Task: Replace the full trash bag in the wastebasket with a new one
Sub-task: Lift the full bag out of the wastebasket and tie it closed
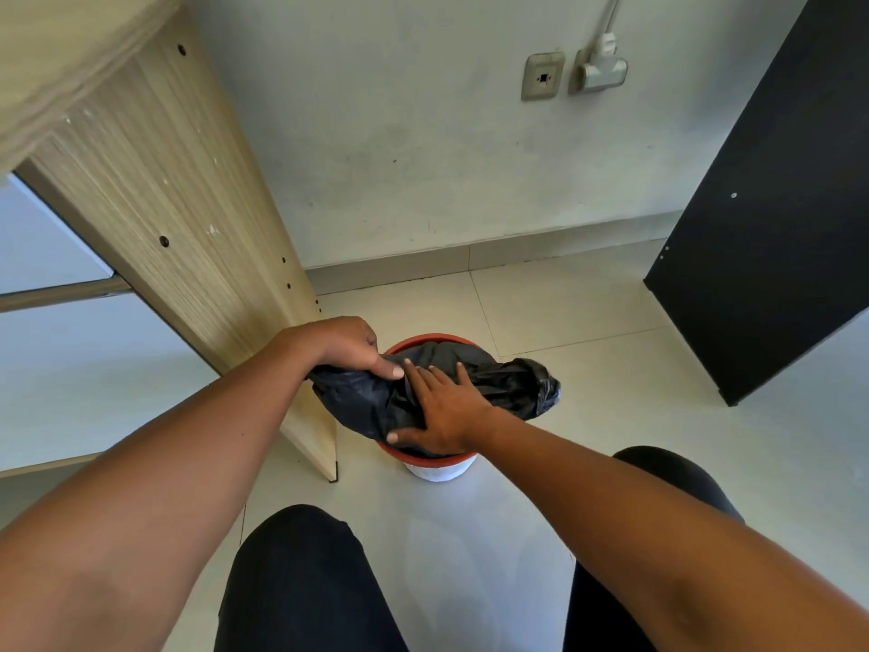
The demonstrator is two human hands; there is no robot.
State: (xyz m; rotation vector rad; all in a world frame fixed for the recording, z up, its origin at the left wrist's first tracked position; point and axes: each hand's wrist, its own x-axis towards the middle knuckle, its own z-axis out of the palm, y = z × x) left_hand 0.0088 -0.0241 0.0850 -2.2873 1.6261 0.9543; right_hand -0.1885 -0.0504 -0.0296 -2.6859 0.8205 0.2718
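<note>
Wastebasket (435, 465) sits on the tiled floor (588, 416) right next to the foot of a wood-grain desk panel (178, 204), white body with a red rim, pretty much dead centre in view. Draped across its mouth is a black trash bag (498, 383), crumpled and spilling over the rim on both sides, with a bunched-up end poking out to the right past the edge.

Left hand (350, 345) is at the far-left side of the rim, fingers curled and pinching a fold of the bag, so it's closed on the plastic. Right hand (439, 409) is laid flat on top of the bag over the near half of the opening, fingers spread wide and pointing away from the person, thumb stretched out along the near rim, palm pressing down rather than gripping. The two hands are just beside each other, fingertips nearly touching.

Person's knees in dark trousers (301, 581) show at the bottom. Back wall has a socket plate (543, 77) and a plug (602, 72) beside it, and a black panel (771, 228) leans in on the right.
</note>
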